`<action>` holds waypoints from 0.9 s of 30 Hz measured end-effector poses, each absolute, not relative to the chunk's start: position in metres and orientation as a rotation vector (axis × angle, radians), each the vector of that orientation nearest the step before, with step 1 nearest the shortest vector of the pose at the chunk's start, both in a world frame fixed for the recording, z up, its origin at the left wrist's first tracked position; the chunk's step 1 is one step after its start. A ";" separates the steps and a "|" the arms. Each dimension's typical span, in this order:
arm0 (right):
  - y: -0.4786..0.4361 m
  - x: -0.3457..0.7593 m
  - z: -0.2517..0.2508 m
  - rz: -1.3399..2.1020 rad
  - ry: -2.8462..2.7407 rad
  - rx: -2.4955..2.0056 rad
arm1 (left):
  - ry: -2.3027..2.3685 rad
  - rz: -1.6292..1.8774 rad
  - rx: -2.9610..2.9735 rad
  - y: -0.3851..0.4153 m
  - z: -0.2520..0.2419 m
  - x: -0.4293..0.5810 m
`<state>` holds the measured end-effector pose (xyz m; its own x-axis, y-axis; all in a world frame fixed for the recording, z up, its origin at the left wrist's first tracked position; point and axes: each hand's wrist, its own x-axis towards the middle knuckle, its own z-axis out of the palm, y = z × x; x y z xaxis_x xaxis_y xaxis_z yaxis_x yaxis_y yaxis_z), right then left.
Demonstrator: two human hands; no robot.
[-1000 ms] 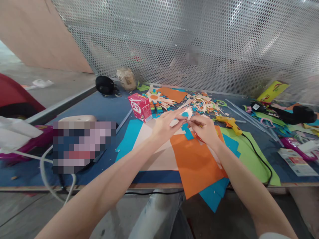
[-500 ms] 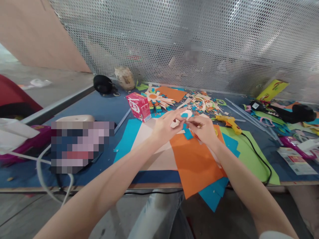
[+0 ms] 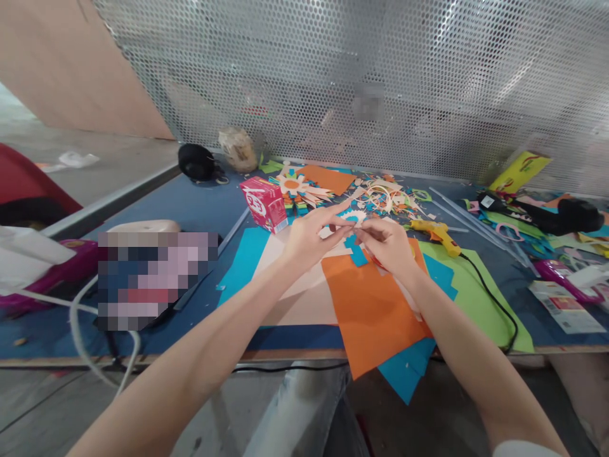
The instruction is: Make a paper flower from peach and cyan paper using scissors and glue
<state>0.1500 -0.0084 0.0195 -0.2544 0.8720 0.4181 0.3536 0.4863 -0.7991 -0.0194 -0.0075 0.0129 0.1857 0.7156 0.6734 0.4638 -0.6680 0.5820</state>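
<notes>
Both hands meet over the sheets in the middle of the table. My left hand [image 3: 314, 236] pinches the near edge of a small fringed white and blue paper piece [image 3: 354, 216]. My right hand [image 3: 384, 241] pinches the same piece from the other side, its fingertips almost touching the left ones. A blue paper strip [image 3: 358, 255] hangs below the fingertips. Under the hands lie an orange sheet [image 3: 375, 317], a pale pink sheet [image 3: 304, 308] and blue sheets [image 3: 408, 371].
A pink box [image 3: 264, 204] stands left of my hands. Paper scraps [image 3: 380, 195] and a fringed paper flower [image 3: 292, 185] lie behind them. A yellow glue gun [image 3: 436, 233] with a black cord rests on the right. A perforated metal panel [image 3: 304, 82] closes off the back.
The fringed piece has tilted slightly between my fingertips, and my left fingers have shifted a little to the left. The pale and orange sheets have moved slightly.
</notes>
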 end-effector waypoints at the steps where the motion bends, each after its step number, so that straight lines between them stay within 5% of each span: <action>1: -0.008 0.150 0.019 0.711 -1.829 -1.027 | 1.141 1.475 2.261 -0.008 0.014 -0.020; 27: -0.017 0.146 0.025 0.698 -1.780 -0.937 | 1.020 1.477 2.100 -0.014 0.019 -0.016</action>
